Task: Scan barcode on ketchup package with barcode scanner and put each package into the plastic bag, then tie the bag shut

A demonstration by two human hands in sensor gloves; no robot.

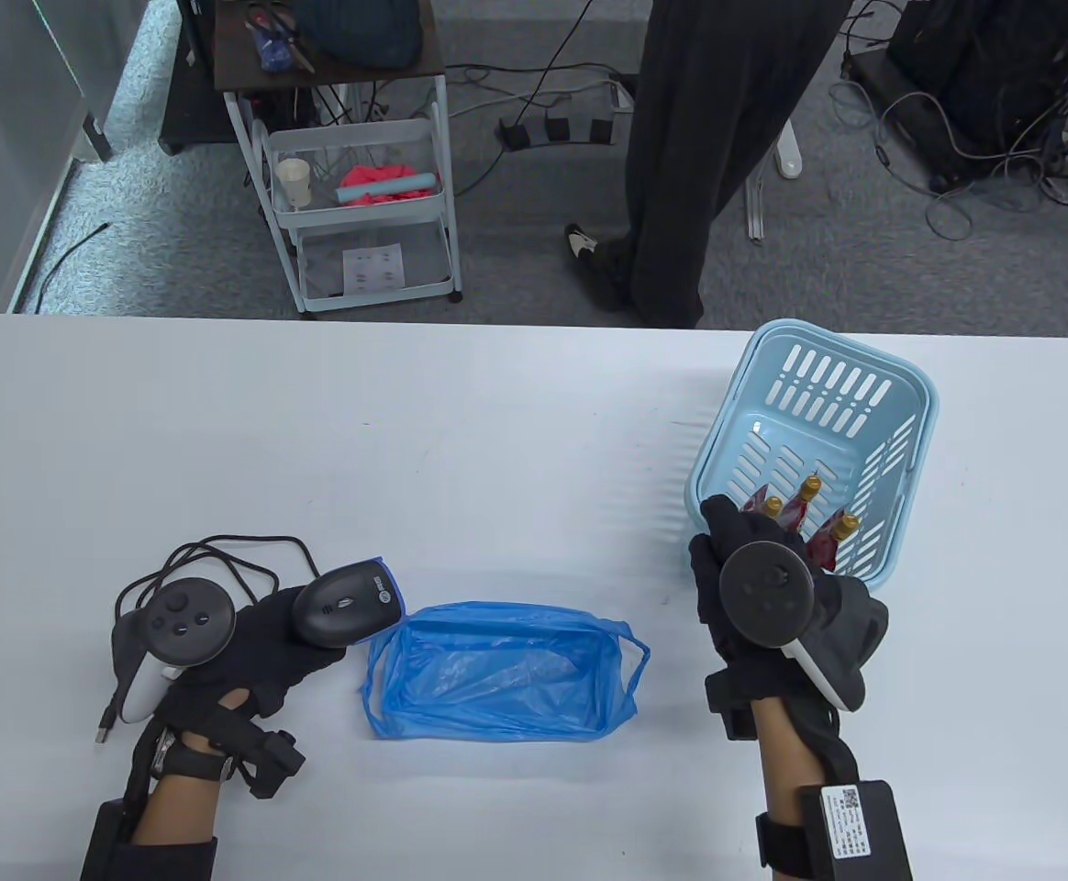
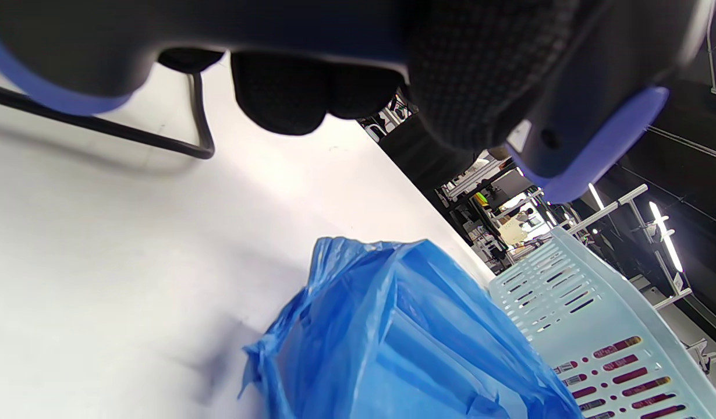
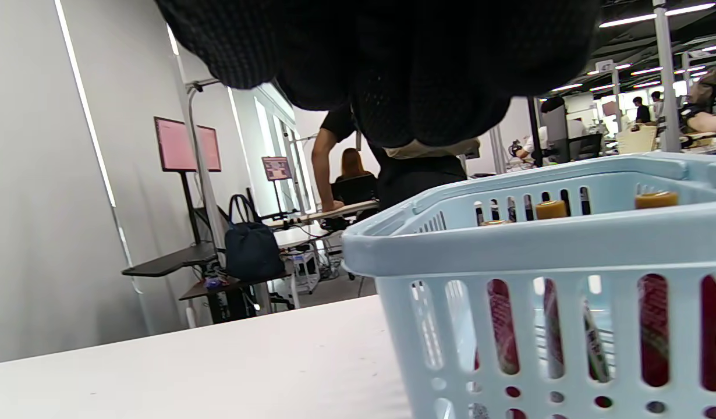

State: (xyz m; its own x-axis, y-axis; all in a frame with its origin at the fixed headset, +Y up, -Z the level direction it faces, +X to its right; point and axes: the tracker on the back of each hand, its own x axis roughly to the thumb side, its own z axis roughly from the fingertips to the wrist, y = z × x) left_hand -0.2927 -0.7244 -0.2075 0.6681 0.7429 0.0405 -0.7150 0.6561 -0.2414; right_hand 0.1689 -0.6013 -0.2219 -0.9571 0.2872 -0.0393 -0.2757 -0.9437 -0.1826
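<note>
Fingers on the left hand (image 1: pixel 250 647) wrap the barcode scanner (image 1: pixel 348 607), nose toward the plastic bag (image 1: pixel 497 679), probably so it's ready once a package comes over. The bag lies open on the table (image 1: pixel 406 440) between both hands, handy for dropping stuff in. The right hand (image 1: pixel 763 587) sits at the near rim of the basket (image 1: pixel 809 450), where the ketchup packages (image 1: pixel 805 514) stand upright. Can't tell if those fingers hold anything; tracker and glove cover them. No barcode shows, and the slats hide most of the packages.
</note>
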